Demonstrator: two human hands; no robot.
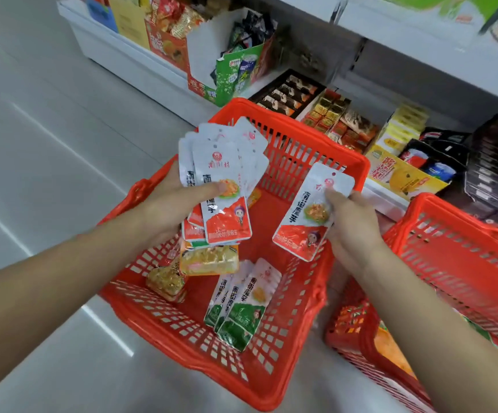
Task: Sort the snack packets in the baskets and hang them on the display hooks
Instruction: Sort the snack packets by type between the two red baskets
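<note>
Above the middle basket: a fan of red-and-white packets (224,186) is held up in the left grip (164,201); its thumb lies across the front packet and its fingers curl behind the stack
Right grip (352,222): pinches a single red-and-white packet (310,213) of the same print by its right edge; the packet tilts over the basket's right rim, apart from the fan
Middle basket (301,126): red plastic with slotted walls; stands on the floor between the two forearms
Inside it: green-and-white packets (241,308) lie overlapped near the right wall; a yellow packet (209,259) lies just under the fan; a golden packet (165,283) leans at the left wall, touching the yellow one
Right basket (465,263): red, just beside the middle one; its inside is mostly hidden by the right forearm
Lower basket (355,323): red, under the right forearm; holds orange packs too blurred to tell apart
Shelf (140,67): white bottom ledge beyond the baskets; carries open cartons of snacks (230,70) in a row
Floor (48,144): pale and glossy
</note>
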